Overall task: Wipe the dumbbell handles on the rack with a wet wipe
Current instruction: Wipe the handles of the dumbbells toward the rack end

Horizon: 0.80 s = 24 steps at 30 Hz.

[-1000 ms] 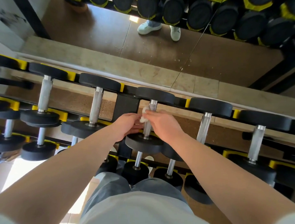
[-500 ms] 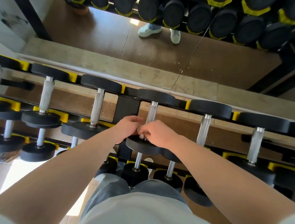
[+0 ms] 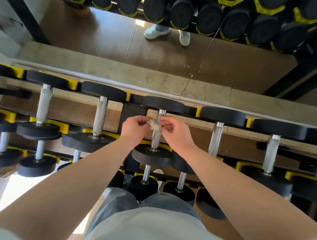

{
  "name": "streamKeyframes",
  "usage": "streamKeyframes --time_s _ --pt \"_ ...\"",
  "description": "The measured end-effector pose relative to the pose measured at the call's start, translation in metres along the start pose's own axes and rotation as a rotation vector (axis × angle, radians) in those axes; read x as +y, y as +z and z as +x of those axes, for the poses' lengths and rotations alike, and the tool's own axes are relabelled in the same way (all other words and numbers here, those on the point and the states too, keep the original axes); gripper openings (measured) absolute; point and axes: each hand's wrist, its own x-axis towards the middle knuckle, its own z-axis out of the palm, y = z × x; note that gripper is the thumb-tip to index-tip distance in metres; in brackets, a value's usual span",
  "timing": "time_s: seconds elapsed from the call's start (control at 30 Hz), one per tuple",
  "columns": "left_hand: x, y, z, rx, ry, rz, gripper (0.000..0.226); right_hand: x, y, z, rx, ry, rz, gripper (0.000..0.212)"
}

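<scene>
Nearest, black round rubber weight head [image 3: 152,156], then the bare stretch of silver knurled steel dumbbell handle [image 3: 155,139]. Farther up, crumpled white wet wipe [image 3: 154,125] against that handle, pinched leftward by curled fingers of left hand [image 3: 135,127], rightward by right hand [image 3: 175,131]. Beyond, short bare handle; open gaps either side on black-and-yellow steel rack [image 3: 132,109].

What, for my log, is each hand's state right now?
Left hand: pinches the wet wipe.
Right hand: pinches the same wet wipe at the dumbbell handle.
</scene>
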Motion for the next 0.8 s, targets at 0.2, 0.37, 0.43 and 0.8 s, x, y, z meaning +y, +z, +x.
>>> streamKeyframes --time_s 0.2,0.37,0.43,0.8 --pt "0.012 0.011 0.007 -0.099 -0.045 -0.143 0.036 0.006 -0.005 0.002 0.055 0.128 0.019 0.024" --pt "-0.003 0.008 0.004 -0.124 0.024 0.172 0.034 0.015 -0.002 0.001 -0.018 0.189 -0.041 0.027" --pt "-0.007 0.001 0.003 -0.279 0.009 0.434 0.027 0.019 0.001 0.001 -0.079 0.234 -0.092 0.028" --pt "0.021 0.012 0.028 -0.094 -0.139 -0.102 0.017 0.027 0.007 0.009 -0.164 0.362 -0.054 0.027"
